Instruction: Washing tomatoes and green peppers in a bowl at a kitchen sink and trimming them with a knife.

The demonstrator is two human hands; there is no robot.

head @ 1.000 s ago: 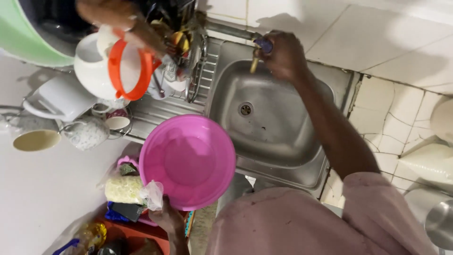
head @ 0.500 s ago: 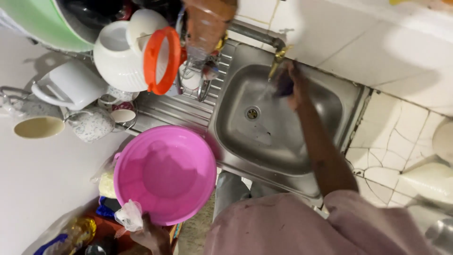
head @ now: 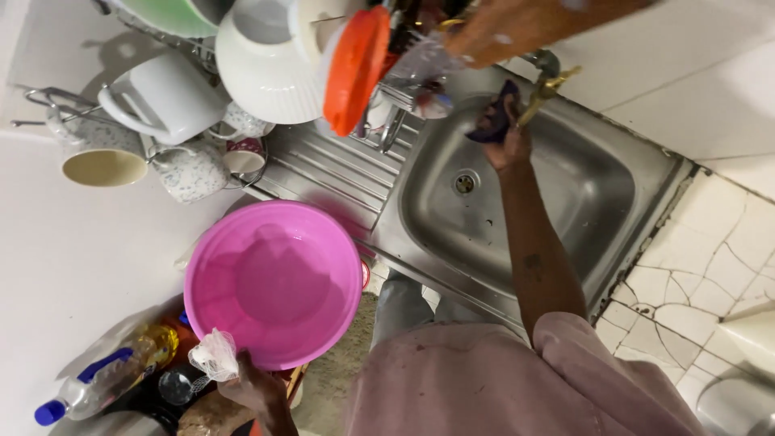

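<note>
two hands busy; right hand has come off the tap with a dark cloth; left hand grips the pink basin and white mesh beside the sink.

A round pink plastic basin sits upright and looks empty, its rim overhanging the sink's draining board. At its near rim, a crumpled white mesh scrubber is pinched in the left hand. A dark purple cloth is bunched beside the brass tap.
</note>
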